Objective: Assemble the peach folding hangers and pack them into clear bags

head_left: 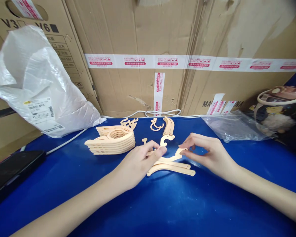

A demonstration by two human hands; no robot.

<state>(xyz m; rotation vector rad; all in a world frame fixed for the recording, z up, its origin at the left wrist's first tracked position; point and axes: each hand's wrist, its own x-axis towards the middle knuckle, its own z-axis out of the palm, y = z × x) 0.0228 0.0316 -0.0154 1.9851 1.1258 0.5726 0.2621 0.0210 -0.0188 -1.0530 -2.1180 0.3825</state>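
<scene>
My left hand [140, 161] pinches a cream plastic folding hanger near its middle, where the curved hook [165, 139] rises above my fingertips. The joint under my thumb is hidden. To the right, my right hand [207, 149] grips the outer end of the hanger's arm [171, 158] between thumb and fingers. Two loose hanger arms [172, 169] lie on the blue surface just below. A small T-shaped piece [144, 141] shows beside my left hand, and several stacked hanger arms [168, 126] lie behind the hook.
A stack of folded hangers [111, 144] sits at left, with several loose hooks [129, 123] behind it and more hooks [156, 125] near the centre. A white plastic mailer [39, 82], a dark phone-like device [14, 174], a clear bag [234, 125], a cable [135, 113] and cardboard boxes [128, 89] surround the blue table [143, 210].
</scene>
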